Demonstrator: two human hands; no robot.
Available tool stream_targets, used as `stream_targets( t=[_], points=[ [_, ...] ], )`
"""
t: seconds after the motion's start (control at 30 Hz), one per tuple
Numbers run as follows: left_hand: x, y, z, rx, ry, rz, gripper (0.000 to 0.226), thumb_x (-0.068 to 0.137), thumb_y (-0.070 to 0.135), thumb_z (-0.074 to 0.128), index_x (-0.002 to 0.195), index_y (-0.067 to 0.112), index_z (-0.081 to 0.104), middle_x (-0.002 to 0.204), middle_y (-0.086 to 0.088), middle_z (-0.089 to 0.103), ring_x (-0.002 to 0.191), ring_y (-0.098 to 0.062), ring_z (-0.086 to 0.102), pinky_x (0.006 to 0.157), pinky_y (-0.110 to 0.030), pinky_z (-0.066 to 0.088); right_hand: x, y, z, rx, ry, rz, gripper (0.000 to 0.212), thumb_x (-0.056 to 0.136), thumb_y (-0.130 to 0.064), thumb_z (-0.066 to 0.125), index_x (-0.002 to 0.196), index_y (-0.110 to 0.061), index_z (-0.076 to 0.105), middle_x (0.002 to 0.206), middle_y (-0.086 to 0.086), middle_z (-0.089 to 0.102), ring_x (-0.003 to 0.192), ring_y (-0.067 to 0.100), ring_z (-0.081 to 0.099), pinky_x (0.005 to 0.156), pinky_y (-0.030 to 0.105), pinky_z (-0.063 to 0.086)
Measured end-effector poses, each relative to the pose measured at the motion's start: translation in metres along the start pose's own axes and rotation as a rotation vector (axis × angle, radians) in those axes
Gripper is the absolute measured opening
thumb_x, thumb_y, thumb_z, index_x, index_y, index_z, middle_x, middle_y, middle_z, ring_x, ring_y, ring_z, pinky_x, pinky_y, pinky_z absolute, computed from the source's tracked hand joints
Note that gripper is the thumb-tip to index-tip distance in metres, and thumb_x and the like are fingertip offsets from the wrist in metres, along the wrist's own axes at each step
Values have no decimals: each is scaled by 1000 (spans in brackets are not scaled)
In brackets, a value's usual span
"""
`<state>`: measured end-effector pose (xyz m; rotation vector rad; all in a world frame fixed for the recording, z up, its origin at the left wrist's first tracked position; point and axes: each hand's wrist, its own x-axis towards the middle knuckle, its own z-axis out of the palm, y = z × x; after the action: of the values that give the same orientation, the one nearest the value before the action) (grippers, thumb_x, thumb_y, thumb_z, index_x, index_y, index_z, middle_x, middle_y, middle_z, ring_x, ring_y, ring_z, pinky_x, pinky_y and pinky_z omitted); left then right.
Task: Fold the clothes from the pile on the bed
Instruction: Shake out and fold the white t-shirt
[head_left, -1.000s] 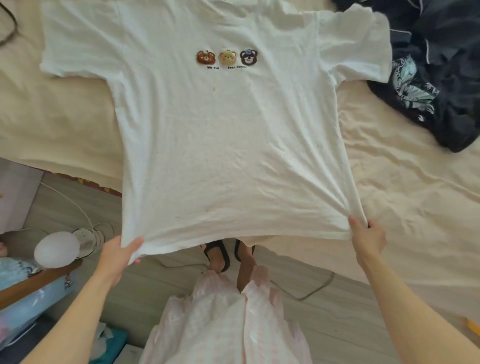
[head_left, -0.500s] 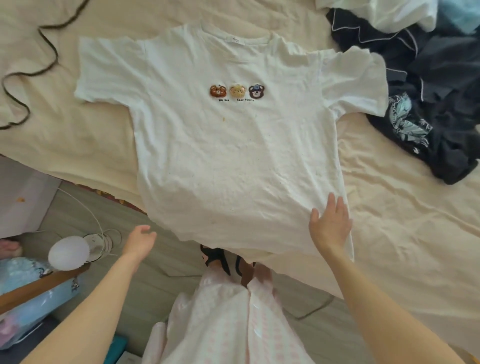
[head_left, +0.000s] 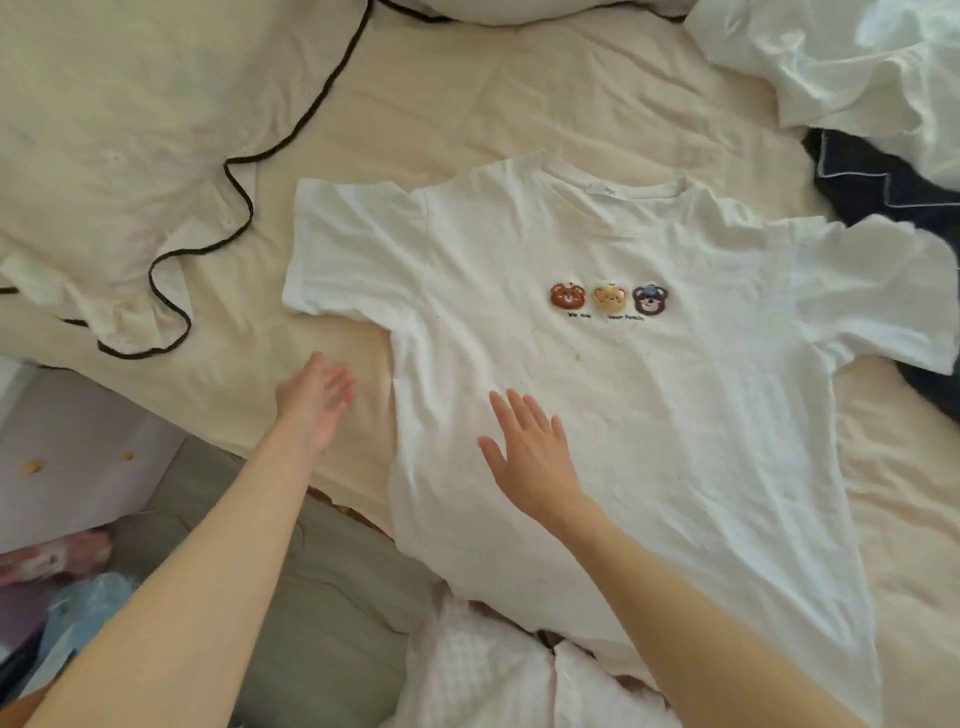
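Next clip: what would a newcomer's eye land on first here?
A white T-shirt spread face up across the bed, with three small bear faces on its chest. Both hands are open: the right hand over the shirt's lower left part, the left hand over the sheet beside it. Dark clothes lie at right.

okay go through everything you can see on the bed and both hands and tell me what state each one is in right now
White T-shirt: spread flat, front up, unfolded, hem hanging over the bed edge.
Left hand: open, over the sheet beside the shirt, no grip on anything.
Right hand: open, fingers straight, over the shirt's lower left part.
Dark garment: crumpled, partly under the shirt's sleeve.
White pile: rumpled, unfolded.
Black-trimmed cream fabric: loose and wrinkled.
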<state>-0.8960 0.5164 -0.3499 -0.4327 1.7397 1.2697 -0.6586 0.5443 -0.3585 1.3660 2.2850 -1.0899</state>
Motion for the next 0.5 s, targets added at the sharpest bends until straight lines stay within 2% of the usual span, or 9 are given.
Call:
stream_targets(
  t=[0.07, 0.13, 0.2, 0.27, 0.33, 0.4, 0.47, 0.5],
  points=[
    [23, 24, 11, -82, -9, -30, 51, 98, 25, 48, 139, -1, 32, 139, -17, 45, 118, -25, 51, 95, -33, 44, 27, -29, 9, 18, 2, -44, 57, 101, -40, 31, 151, -24, 10, 160, 1, 4, 147, 21, 0, 117, 45, 3],
    [39, 44, 21, -170, -36, -60, 51, 95, 30, 52, 136, 4, 38, 134, -14, 49, 122, -24, 50, 95, -33, 45, 54, -56, 18, 1, 32, -114, 58, 101, -40, 32, 151, -25, 8, 160, 0, 0, 147, 21, -5, 117, 45, 0],
    [51, 59, 31, -264, -36, -76, 37, 92, 27, 58, 123, 8, 50, 120, -10, 57, 110, -22, 56, 90, -33, 49, 80, -75, 22, -12, 20, -158, 60, 100, -40, 32, 152, -25, 4, 160, -1, -3, 146, 22, -5, 116, 45, 0],
    [56, 65, 43, -330, 37, -36, 11, 90, 12, 61, 99, 9, 57, 100, -8, 62, 97, -23, 60, 85, -38, 52, 97, -84, 20, 51, -48, -153, 59, 101, -42, 31, 152, -23, 7, 160, -2, 0, 146, 20, -1, 116, 43, 5],
    [53, 65, 54, -212, 134, 157, 6, 89, 3, 58, 86, 8, 56, 86, -4, 60, 88, -21, 59, 81, -37, 52, 101, -85, 10, 362, -99, -39, 55, 100, -42, 33, 150, -24, 19, 158, -5, 14, 145, 13, 11, 115, 33, 13],
    [41, 61, 67, 111, 123, 492, 5, 90, 9, 56, 92, 5, 57, 91, 5, 54, 85, -8, 55, 78, -23, 47, 96, -78, -11, 798, -7, 201, 47, 99, -43, 37, 143, -25, 37, 149, -7, 37, 135, 6, 33, 108, 23, 25],
    [23, 49, 79, 454, -74, 880, 14, 90, 11, 57, 101, 2, 58, 115, 8, 48, 104, -2, 50, 90, -14, 41, 86, -60, -39, 1187, 122, 406, 37, 99, -43, 39, 131, -26, 48, 137, -4, 52, 122, 7, 49, 105, 29, 35],
    [14, 38, 83, 614, -228, 1049, 14, 88, 8, 58, 100, 1, 60, 124, 5, 46, 115, -8, 48, 97, -17, 39, 79, -47, -54, 1358, 185, 460, 35, 98, -44, 38, 125, -25, 50, 132, -2, 56, 118, 10, 53, 102, 34, 40]
  ],
)
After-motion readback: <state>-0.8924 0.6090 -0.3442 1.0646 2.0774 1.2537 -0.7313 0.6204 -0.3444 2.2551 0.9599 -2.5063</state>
